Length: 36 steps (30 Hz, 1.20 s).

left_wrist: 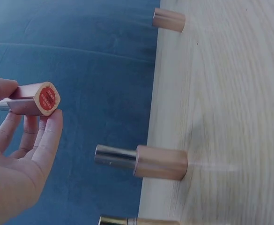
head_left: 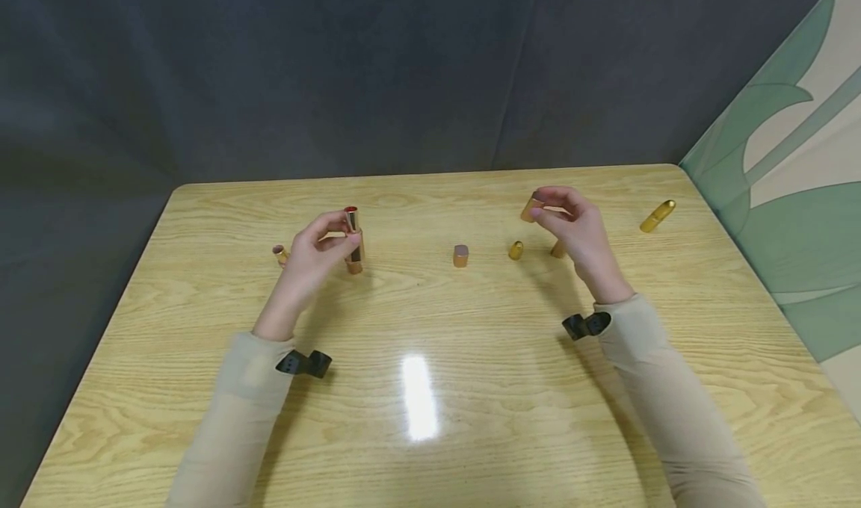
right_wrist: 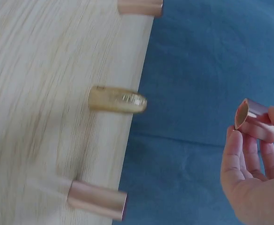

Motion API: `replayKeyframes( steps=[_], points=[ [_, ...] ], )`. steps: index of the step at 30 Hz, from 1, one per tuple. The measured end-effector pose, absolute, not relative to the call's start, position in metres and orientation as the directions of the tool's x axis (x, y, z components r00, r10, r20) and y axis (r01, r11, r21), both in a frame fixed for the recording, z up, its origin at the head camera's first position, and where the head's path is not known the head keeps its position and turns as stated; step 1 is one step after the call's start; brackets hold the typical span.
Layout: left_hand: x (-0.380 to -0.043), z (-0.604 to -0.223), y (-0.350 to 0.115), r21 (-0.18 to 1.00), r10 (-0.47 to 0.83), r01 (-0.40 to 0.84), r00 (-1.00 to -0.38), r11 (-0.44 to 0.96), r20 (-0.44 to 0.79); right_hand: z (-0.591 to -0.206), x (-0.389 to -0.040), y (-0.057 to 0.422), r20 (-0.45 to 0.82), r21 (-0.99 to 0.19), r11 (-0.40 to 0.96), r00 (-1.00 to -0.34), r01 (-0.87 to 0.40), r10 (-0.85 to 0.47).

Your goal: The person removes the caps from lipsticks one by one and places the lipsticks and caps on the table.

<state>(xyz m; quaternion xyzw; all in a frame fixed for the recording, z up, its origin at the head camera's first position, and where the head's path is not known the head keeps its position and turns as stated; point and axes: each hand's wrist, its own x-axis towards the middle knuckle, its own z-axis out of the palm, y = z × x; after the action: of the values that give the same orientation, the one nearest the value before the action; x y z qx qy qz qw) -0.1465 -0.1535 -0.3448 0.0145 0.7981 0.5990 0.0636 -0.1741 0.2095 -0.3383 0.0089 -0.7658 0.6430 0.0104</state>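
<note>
My left hand (head_left: 312, 252) pinches an uncapped lipstick (left_wrist: 33, 98) with a rose-gold body and a red label on its base. In the head view its red tip points up. Behind and below it a second uncapped lipstick tube (left_wrist: 160, 162) stands on the table, partly covered in the head view. My right hand (head_left: 578, 231) holds a rose-gold lipstick cap (right_wrist: 256, 121) between thumb and fingers, its hollow end showing in the right wrist view. Both hands are raised above the table. Near the right hand stand a gold cap (head_left: 516, 250) and another rose-gold cap (head_left: 558, 249), partly hidden by that hand.
A rose-gold cap (head_left: 460, 256) stands between the hands. At far left is a gold-toned open tube (head_left: 279, 253), partly behind the left hand. A gold, round-topped lipstick (head_left: 657, 217) is at the right. Dark cloth (head_left: 403, 75) hangs behind the wooden table (head_left: 417, 314).
</note>
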Motion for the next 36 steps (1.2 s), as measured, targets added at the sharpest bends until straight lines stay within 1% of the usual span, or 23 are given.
replayKeyframes(
  steps=[5, 11, 15, 18, 21, 26, 36],
  points=[
    [-0.145, -0.344, -0.164, 0.965, 0.079, -0.039, -0.995, 0.260, -0.061, -0.340, -0.177, 0.219, 0.022, -0.983, 0.180, -0.999, -0.015, 0.034],
    [-0.144, -0.343, -0.178, 0.968, 0.027, -0.017, -0.999, 0.251, -0.025, -0.343, -0.179, 0.231, 0.044, -0.967, 0.255, -0.997, -0.027, 0.061],
    [-0.143, -0.343, -0.186, 0.970, 0.002, -0.024, -1.000, 0.244, -0.026, -0.345, -0.181, 0.239, 0.047, -0.958, 0.285, -0.995, -0.021, 0.085],
    [-0.142, -0.343, -0.193, 0.976, -0.013, -0.020, -1.000, 0.215, -0.017, -0.346, -0.181, 0.245, 0.042, -0.954, 0.300, -0.994, -0.009, 0.103],
    [-0.141, -0.344, -0.199, 0.986, -0.030, -0.005, -1.000, 0.168, 0.000, -0.348, -0.181, 0.252, 0.038, -0.938, 0.347, -0.993, 0.004, 0.114],
    [-0.140, -0.344, -0.207, 0.993, -0.072, 0.019, -0.997, 0.119, 0.027, -0.352, -0.182, 0.263, 0.029, -0.929, 0.371, -0.992, 0.020, 0.127],
    [-0.137, -0.344, -0.223, 0.999, -0.164, 0.031, -0.986, 0.023, 0.035, -0.362, -0.183, 0.283, -0.025, -0.908, 0.410, -0.987, 0.089, 0.158]
  ],
)
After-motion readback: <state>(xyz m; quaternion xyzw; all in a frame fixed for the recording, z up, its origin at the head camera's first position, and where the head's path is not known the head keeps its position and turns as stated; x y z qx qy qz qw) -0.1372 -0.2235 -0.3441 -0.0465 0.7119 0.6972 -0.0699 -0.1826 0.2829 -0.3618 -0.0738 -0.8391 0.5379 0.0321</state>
